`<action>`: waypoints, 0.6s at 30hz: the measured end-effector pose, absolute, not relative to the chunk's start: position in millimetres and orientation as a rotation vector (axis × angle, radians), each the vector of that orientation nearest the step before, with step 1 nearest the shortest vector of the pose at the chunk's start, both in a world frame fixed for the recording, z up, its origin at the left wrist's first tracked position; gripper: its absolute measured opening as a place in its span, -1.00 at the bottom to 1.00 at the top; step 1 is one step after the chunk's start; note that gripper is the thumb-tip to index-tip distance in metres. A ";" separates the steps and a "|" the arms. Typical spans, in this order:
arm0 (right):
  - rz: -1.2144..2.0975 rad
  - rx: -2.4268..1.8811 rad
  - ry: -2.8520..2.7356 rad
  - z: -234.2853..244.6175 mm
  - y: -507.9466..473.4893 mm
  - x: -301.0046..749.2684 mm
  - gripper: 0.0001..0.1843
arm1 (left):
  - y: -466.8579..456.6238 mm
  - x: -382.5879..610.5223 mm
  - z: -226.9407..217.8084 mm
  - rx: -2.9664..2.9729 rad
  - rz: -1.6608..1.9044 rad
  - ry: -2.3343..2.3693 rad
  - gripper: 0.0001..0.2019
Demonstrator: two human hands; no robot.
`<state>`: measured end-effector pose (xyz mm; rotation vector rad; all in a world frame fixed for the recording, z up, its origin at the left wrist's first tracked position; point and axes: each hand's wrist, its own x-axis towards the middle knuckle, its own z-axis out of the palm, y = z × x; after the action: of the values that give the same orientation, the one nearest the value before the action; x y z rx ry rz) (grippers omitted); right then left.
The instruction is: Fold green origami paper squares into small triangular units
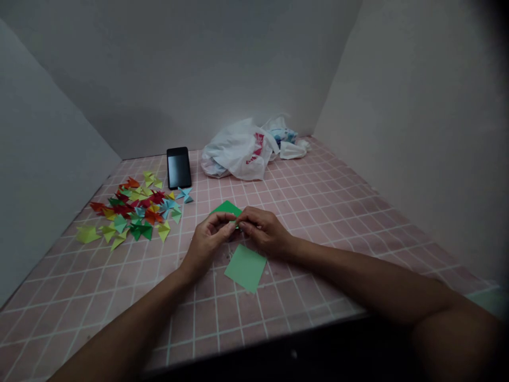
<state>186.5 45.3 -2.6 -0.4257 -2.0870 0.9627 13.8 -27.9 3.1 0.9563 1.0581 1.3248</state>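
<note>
"Where is the small piece of green paper [237, 225]?"
"Up off the cloth, or just over it, between the fingertips of both hands, near the middle of the scene. Most of it is hidden by the fingers."

"How does the left hand [209, 239] stand?"
"Thumb and forefinger pinch the paper's left side, the forefinger arched above the thumb. Its forearm slants in from the near left."

"And the right hand [263, 229]?"
"Pinched on the other side, fingers curled, knuckles up. That forearm comes in from the near right, lying flatter."

"What lies around them?"
"A pale green square sheet [246, 268] just on the near side, a darker green sheet [226, 207] just beyond, partly covered by the hands. Left, a scatter of folded paper pieces [137, 206]; farther, a phone [178, 168] and a white plastic bag [242, 150]."
</note>
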 end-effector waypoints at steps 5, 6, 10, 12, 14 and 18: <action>1.013 -0.486 -2.070 -3.1 45.8 186.1 -0.83 | -26.9 13.2 2.8 0.952 1.300 1.060 -0.68; 1.016 -0.494 -2.068 -3.3 45.8 185.9 -0.83 | -26.7 13.3 3.0 0.954 1.296 1.049 -0.67; 1.016 -0.525 -2.059 -3.5 46.3 185.8 -0.83 | -26.8 14.6 5.1 0.977 1.300 1.042 -0.67; 1.037 -0.520 -2.061 -3.3 46.7 186.0 -0.85 | -27.0 15.2 6.1 0.993 1.312 1.062 -0.69; 1.064 -0.506 -2.064 -3.2 47.1 185.9 -0.90 | -26.8 15.7 7.1 1.010 1.331 1.076 -0.70; 1.067 -0.529 -2.044 -3.4 46.3 184.9 -0.93 | -25.8 16.8 10.1 1.082 1.345 1.126 -0.67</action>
<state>184.9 46.3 -3.4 -0.5292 -2.0440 1.0666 16.8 -25.8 10.1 1.0825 1.1256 1.3453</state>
